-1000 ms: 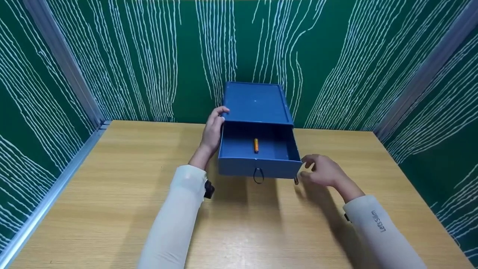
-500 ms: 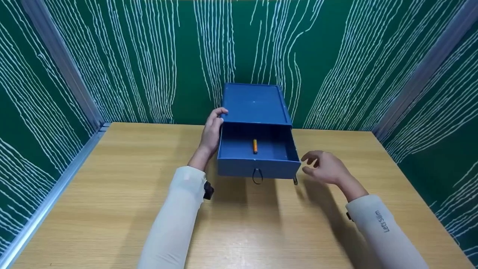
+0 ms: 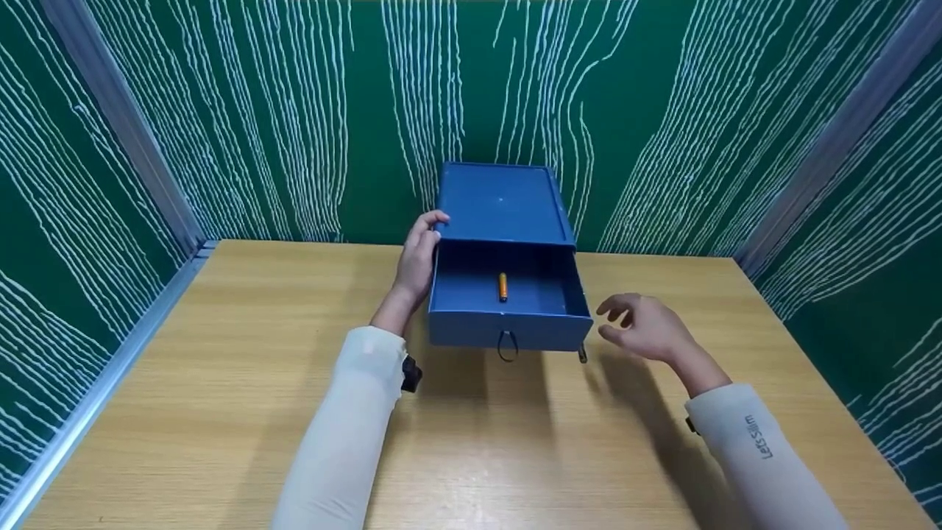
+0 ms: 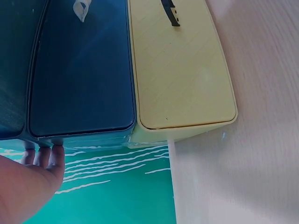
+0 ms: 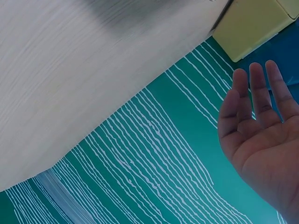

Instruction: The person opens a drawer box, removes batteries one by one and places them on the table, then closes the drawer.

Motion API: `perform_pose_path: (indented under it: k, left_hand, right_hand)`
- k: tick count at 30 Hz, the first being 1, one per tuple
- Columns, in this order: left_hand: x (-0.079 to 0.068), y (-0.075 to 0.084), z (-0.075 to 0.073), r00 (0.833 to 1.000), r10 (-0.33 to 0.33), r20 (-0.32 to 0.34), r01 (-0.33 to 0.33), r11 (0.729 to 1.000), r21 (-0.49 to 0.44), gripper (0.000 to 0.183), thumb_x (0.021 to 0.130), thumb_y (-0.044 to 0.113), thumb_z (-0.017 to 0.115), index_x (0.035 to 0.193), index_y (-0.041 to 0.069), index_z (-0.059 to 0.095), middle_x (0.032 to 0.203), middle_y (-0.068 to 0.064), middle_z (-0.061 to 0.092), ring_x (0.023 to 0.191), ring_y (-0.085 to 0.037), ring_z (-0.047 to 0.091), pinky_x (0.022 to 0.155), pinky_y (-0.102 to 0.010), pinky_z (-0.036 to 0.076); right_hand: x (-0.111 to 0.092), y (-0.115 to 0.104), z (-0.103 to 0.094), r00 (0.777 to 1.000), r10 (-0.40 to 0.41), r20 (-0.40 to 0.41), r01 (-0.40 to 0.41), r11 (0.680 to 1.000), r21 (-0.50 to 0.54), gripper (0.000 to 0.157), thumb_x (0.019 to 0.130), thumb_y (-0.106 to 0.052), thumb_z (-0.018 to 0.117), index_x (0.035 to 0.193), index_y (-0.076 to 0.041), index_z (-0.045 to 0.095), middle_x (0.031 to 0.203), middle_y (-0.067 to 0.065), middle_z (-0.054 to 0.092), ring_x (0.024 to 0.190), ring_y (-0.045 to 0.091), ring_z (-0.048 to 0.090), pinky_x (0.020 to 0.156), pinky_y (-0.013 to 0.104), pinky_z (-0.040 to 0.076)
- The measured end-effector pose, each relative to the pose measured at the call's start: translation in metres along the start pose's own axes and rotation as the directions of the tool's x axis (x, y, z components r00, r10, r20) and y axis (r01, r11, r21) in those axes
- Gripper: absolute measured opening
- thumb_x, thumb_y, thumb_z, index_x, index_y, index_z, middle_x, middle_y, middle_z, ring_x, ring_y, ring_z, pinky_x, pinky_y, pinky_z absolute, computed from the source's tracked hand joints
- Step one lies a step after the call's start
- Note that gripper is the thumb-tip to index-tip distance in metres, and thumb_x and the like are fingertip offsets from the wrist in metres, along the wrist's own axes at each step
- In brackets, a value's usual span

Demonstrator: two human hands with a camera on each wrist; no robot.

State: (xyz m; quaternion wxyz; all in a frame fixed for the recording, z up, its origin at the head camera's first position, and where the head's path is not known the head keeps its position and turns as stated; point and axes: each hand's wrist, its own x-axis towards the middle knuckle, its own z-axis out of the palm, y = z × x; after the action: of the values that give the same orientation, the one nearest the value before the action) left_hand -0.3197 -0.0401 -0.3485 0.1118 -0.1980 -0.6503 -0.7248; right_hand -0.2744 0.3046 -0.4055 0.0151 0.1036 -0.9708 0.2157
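Observation:
A blue drawer unit [image 3: 500,202] stands at the back of the table, its top drawer [image 3: 508,331] pulled out. Inside that drawer lies an orange battery [image 3: 503,288] with a dark end. My left hand [image 3: 418,258] rests along the unit's left side, a fingertip at the top edge; in the left wrist view its fingers [image 4: 57,161] touch the side. To the right of the drawer, my right hand [image 3: 646,327] hovers apart from it, fingers loosely bent and nothing in them. The right wrist view shows its palm [image 5: 271,154] facing up.
Below the pulled drawer are a closed blue drawer [image 4: 84,79] with a white loop and a yellow drawer [image 4: 187,79] with a black pull. A small dark thing [image 3: 583,354] shows under the top drawer's right corner. Green panels [image 3: 368,110] border the wooden table [image 3: 471,456].
My right hand has drawn back slightly to the right, away from the drawer's front corner. The left hand and the drawer stay as they were.

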Motion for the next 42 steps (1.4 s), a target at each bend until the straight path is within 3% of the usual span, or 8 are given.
perform_pose_path:
  k: [12,30,37,42]
  left_hand:
    - [0.001,-0.001,0.000,1.000,0.010,0.005,-0.010,0.999,-0.031,0.031,0.086,-0.001,0.025,0.111,-0.007,0.043,0.122,-0.019,0.039,0.108,-0.018,0.037,0.091,-0.022,0.026]
    - [0.000,-0.001,-0.001,1.000,0.001,0.001,-0.001,1.000,-0.022,0.031,0.086,0.001,0.025,0.111,-0.006,0.043,0.123,-0.018,0.039,0.111,-0.020,0.036,0.095,-0.027,0.025]
    - [0.009,-0.022,-0.004,0.999,0.034,-0.019,-0.034,0.999,-0.018,0.030,0.086,0.002,0.027,0.107,0.000,0.048,0.118,-0.012,0.045,0.108,-0.014,0.039,0.093,-0.023,0.027]
    - [0.003,-0.007,0.000,1.000,0.027,-0.010,-0.027,0.999,-0.029,0.031,0.086,-0.002,0.025,0.110,-0.007,0.045,0.121,-0.019,0.042,0.109,-0.018,0.038,0.093,-0.023,0.027]
  right_hand:
    - [0.000,-0.005,-0.006,0.998,-0.055,-0.040,0.054,0.998,-0.014,0.028,0.075,-0.033,0.061,0.098,-0.017,0.061,0.094,0.006,0.061,0.080,0.023,0.055,0.066,0.036,0.046]
    - [0.000,-0.019,-0.025,0.996,-0.074,-0.049,0.073,0.997,-0.020,0.026,0.077,-0.034,0.059,0.099,-0.021,0.060,0.093,0.001,0.061,0.076,0.018,0.053,0.063,0.031,0.045]
    - [0.000,-0.028,-0.032,0.994,-0.080,-0.079,0.080,0.997,-0.004,0.023,0.076,-0.033,0.060,0.097,-0.023,0.061,0.088,-0.001,0.061,0.070,0.017,0.053,0.058,0.029,0.044]
    - [-0.001,-0.033,-0.039,0.994,-0.082,-0.075,0.082,0.997,0.006,0.023,0.076,-0.034,0.060,0.097,-0.024,0.060,0.088,-0.001,0.061,0.069,0.017,0.053,0.057,0.029,0.044]
